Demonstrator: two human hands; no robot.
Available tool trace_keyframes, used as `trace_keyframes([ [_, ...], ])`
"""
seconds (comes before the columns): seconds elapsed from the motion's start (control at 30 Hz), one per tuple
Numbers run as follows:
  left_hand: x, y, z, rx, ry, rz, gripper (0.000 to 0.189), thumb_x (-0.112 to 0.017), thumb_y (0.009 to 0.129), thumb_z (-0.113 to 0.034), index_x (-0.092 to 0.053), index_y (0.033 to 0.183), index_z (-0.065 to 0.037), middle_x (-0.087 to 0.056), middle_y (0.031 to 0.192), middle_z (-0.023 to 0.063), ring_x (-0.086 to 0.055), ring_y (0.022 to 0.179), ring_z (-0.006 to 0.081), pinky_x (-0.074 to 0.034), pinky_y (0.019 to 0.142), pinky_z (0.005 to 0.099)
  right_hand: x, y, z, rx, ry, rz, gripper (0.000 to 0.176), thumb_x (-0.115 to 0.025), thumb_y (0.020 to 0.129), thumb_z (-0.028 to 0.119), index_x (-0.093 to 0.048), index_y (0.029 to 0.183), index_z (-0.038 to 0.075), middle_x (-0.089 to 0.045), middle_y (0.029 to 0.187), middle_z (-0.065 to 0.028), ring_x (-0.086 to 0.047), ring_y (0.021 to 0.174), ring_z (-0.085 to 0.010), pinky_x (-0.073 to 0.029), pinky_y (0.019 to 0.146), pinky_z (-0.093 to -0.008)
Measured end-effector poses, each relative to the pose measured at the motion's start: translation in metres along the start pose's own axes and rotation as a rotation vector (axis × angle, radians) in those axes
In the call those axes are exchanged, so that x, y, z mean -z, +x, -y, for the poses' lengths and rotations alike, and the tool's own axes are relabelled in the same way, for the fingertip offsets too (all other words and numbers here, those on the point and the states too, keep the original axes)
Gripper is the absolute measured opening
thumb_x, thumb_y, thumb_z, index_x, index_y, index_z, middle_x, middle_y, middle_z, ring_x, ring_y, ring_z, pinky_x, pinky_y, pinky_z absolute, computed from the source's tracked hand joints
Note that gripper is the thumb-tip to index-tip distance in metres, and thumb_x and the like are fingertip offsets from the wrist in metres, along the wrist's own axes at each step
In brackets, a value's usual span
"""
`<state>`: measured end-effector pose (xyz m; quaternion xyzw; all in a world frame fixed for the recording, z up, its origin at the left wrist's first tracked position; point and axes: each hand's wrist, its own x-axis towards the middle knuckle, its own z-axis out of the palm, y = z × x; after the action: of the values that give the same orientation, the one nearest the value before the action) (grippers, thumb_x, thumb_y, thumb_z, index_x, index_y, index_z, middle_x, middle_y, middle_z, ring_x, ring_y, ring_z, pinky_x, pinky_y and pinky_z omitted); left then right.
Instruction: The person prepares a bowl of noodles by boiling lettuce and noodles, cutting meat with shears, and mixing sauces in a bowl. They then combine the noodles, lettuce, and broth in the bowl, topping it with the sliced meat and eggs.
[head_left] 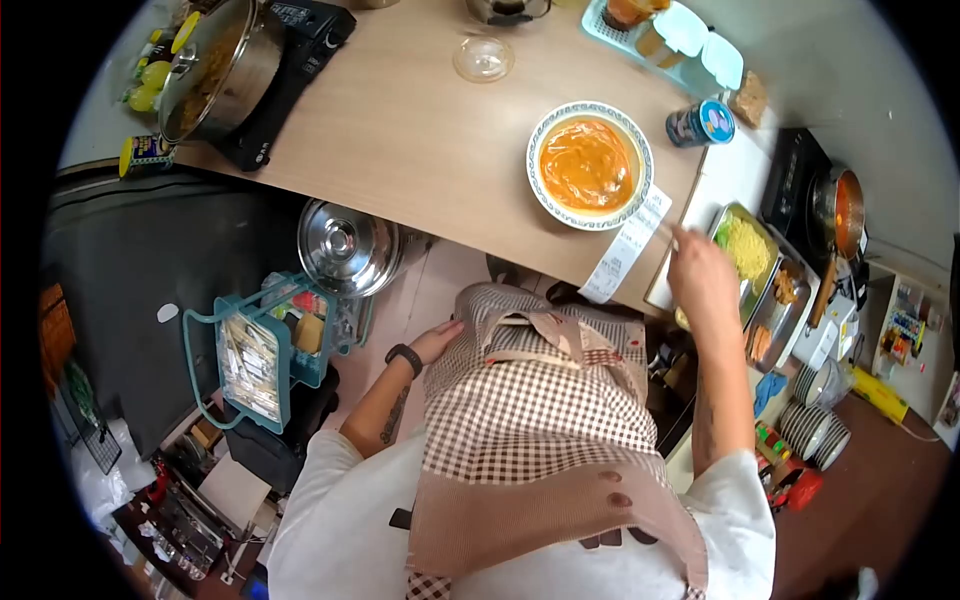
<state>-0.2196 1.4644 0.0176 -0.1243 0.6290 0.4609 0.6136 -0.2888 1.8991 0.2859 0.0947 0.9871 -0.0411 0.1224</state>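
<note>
My right hand (702,268) is over the right edge of the table. Its index finger stretches toward the upper end of a printed paper slip (625,247); the other fingers are partly hidden under the hand. The slip lies on the wood beside a patterned bowl (535,175) of orange sauce (588,165). Just right of this hand sits a metal tray of yellow shredded food (745,248). My left hand (437,342), with a dark band at the wrist, rests flat against the side of the checked apron (540,410), holding nothing.
A large pot (245,75) stands by a portable stove (300,60) at upper left. On the table are a clear lid (484,60), a blue-lidded can (700,124) and lidded containers (690,50). At right, a saucepan (838,215) sits on a black cooker (795,180).
</note>
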Motion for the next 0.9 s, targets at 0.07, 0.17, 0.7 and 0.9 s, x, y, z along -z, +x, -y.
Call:
trace_keyframes([
  [0.07, 0.007, 0.013, 0.005, -0.040, 0.071, -0.040, 0.075, -0.048, 0.099, -0.054, -0.037, 0.149, 0.000, -0.045, 0.149, 0.0166, -0.041, 0.138, 0.0245, -0.029, 0.114, 0.0295, 0.002, -0.004, 0.007, 0.067, 0.031, 0.008, 0.028, -0.047, 0.089, 0.003, -0.066, 0.109, 0.003, -0.068, 0.094, -0.0185, -0.068, 0.083, -0.0379, -0.055, 0.074, -0.0460],
  [0.17, 0.002, -0.004, -0.006, -0.025, 0.060, -0.016, 0.074, -0.051, 0.097, -0.054, -0.039, 0.148, 0.000, -0.046, 0.148, 0.0174, -0.043, 0.137, 0.0247, -0.031, 0.113, 0.0300, -0.011, 0.018, 0.004, -0.024, 0.073, -0.006, 0.029, -0.053, 0.088, 0.006, -0.066, 0.114, 0.003, -0.068, 0.100, -0.0197, -0.067, 0.089, -0.0365, -0.053, 0.080, -0.0458],
  [0.7, 0.006, 0.000, -0.018, -0.058, 0.158, -0.107, 0.073, -0.053, 0.095, -0.054, -0.045, 0.145, 0.000, -0.053, 0.142, 0.0191, -0.050, 0.131, 0.0268, -0.036, 0.110, 0.0312, -0.001, -0.002, 0.005, -0.006, -0.015, 0.066, 0.032, -0.045, 0.090, 0.005, -0.063, 0.116, 0.001, -0.068, 0.096, -0.0199, -0.068, 0.085, -0.0355, -0.054, 0.075, -0.0456],
  [0.9, 0.002, -0.005, -0.015, -0.050, 0.152, -0.118, 0.072, -0.055, 0.095, -0.054, -0.046, 0.144, -0.002, -0.054, 0.140, 0.0187, -0.051, 0.129, 0.0265, -0.037, 0.109, 0.0318, 0.002, 0.001, 0.004, -0.054, -0.027, 0.111, 0.031, -0.049, 0.087, 0.003, -0.064, 0.114, 0.001, -0.067, 0.095, -0.0197, -0.068, 0.084, -0.0354, -0.055, 0.077, -0.0444],
])
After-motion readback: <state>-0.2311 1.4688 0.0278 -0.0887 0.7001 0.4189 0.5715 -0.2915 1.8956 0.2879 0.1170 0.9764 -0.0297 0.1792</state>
